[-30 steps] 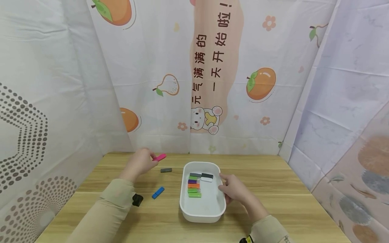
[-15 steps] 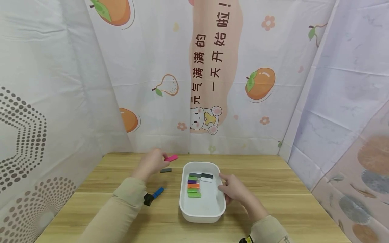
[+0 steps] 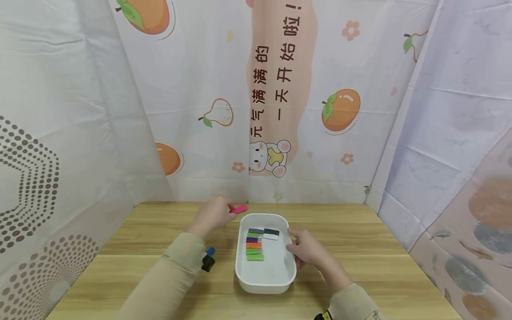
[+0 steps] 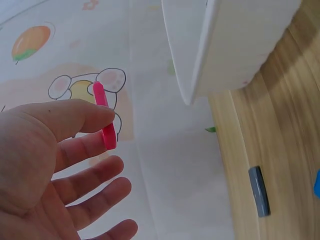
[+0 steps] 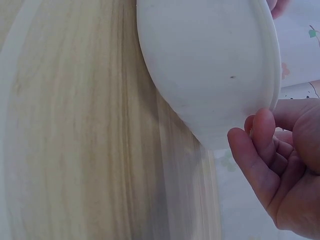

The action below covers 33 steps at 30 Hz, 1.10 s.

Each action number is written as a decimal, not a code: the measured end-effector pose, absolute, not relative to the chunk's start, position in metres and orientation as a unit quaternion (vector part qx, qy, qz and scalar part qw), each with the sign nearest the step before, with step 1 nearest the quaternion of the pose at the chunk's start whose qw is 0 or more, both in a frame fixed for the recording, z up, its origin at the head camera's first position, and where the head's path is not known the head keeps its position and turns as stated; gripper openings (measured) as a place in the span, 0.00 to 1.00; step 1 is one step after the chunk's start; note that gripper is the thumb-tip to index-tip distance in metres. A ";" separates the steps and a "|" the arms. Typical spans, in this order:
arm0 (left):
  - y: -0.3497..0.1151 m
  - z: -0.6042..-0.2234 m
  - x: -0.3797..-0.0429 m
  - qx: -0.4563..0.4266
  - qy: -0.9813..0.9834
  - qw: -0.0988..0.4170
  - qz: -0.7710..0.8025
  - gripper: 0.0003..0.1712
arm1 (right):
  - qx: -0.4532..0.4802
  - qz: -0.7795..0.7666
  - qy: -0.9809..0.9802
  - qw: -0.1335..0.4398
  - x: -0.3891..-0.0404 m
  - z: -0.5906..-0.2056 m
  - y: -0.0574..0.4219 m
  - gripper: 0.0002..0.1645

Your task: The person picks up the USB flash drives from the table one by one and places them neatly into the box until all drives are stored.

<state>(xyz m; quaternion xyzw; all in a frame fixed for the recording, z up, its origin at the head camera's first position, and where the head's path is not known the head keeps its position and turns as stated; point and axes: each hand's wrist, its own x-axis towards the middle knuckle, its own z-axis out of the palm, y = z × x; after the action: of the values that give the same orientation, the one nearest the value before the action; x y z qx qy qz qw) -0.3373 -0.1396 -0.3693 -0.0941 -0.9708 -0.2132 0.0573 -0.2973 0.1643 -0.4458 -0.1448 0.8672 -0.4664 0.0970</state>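
My left hand [image 3: 212,215] pinches a pink USB stick [image 3: 239,209] between thumb and index finger, above the table beyond the far left corner of a white plastic box [image 3: 264,288]. In the left wrist view the other fingers are spread apart, touching nothing. My right hand [image 3: 308,249] holds the box's right side at the rim, its fingertips against the outer wall in the right wrist view. Inside the box, USB sticks lie in a column at the left: grey, green, purple, orange [image 3: 254,245] and more green. A black-and-white stick [image 3: 272,232] lies beside the top one.
A dark grey USB stick [image 4: 259,191] lies on the wooden table [image 3: 340,231] left of the box, hidden behind my left hand in the head view. Nearer lies a blue stick [image 3: 210,251], partly covered by the left wrist camera [image 3: 208,264]. Printed curtains [image 3: 192,146] hang around the table.
My left hand has moved right with the pink USB stick, toward the box, passing over the grey stick. The right hand and the box have stayed put.
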 end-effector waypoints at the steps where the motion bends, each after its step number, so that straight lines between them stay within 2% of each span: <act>1: -0.137 -0.369 -0.338 -0.095 -0.970 0.057 -0.214 0.06 | -0.145 -0.467 0.867 0.097 -0.297 -0.446 0.164 0.38; 12: -0.116 -0.362 -0.345 -0.122 -0.966 0.037 -0.225 0.06 | -0.147 -0.467 0.867 0.096 -0.297 -0.446 0.165 0.38; 21: -0.103 -0.358 -0.349 -0.148 -0.965 0.041 -0.214 0.05 | -0.144 -0.474 0.863 0.099 -0.298 -0.447 0.164 0.38; 33: -0.080 -0.369 -0.361 -0.150 -0.964 0.023 -0.216 0.05 | -0.143 -0.473 0.864 0.098 -0.298 -0.447 0.164 0.38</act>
<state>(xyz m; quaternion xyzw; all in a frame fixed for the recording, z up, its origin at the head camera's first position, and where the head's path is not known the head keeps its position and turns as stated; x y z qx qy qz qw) -0.3613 -0.0799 -0.3686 -0.1502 -0.9644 -0.2162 0.0228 -0.2982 0.1638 -0.4474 -0.1426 0.8640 -0.4728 0.0981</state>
